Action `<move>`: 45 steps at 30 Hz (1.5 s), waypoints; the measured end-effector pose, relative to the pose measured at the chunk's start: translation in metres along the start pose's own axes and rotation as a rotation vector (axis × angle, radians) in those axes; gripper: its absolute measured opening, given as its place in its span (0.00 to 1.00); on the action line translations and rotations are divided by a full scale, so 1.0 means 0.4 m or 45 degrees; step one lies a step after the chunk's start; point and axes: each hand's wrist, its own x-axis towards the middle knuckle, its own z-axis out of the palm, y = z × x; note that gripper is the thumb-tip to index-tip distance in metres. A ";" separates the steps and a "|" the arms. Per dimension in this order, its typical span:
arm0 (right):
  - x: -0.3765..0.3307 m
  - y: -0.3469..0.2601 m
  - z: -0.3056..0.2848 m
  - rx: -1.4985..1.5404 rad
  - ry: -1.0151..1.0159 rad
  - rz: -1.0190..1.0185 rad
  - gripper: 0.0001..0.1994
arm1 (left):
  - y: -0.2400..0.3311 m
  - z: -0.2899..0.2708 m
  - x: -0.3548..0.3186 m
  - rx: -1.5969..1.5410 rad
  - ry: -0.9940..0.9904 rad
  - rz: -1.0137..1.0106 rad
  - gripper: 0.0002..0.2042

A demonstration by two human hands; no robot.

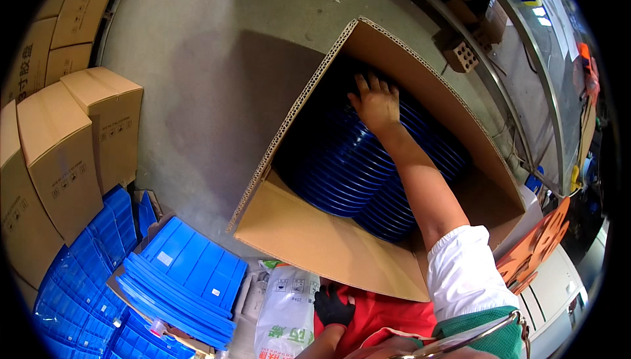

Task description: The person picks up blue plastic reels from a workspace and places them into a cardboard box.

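Left hand, black-gloved, grip unreadable, idles by red cloth; right hand, fingers spread flat on stacked blue lids inside carton — stack may slip w/ one-handed pull.

A bare grey concrete floor fills the middle of the scene, lit evenly from above and darkened by one broad shadow. Sealed brown cardboard cartons stand stacked along the left side. Stacks of blue plastic trays lie at lower left. A curved metal rail runs down the right side, with perforated bricks beside it.
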 end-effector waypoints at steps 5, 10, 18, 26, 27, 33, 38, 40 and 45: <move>-0.086 0.032 0.041 0.198 0.111 -0.179 0.20 | 0.010 -0.008 -0.001 -0.004 0.025 0.002 0.33; -0.042 0.061 0.007 -0.028 0.207 -0.050 0.23 | 0.005 -0.010 0.006 0.005 0.003 0.018 0.33; -0.162 -0.131 -0.072 0.353 -0.410 -0.506 0.30 | 0.015 -0.005 0.000 0.082 -0.009 -0.031 0.35; -0.275 -0.213 0.095 0.317 -0.488 -1.019 0.29 | 0.030 -0.016 0.008 0.032 -0.049 0.008 0.37; -0.238 -0.185 0.074 0.261 -0.493 -1.009 0.29 | 0.011 0.006 0.004 0.009 -0.052 0.008 0.37; -0.024 0.070 -0.042 -0.063 -0.138 -0.329 0.28 | 0.023 -0.002 -0.009 0.162 0.156 0.103 0.32; -0.181 -0.049 0.024 0.066 -0.062 0.010 0.31 | 0.017 0.008 -0.003 0.111 0.145 0.099 0.32; -0.317 -0.153 0.006 0.224 -0.463 -0.329 0.30 | 0.011 0.011 0.005 0.082 0.092 0.092 0.32; -0.542 -0.150 -0.051 0.490 -0.473 -0.660 0.21 | -0.005 0.007 -0.001 0.137 0.124 0.098 0.31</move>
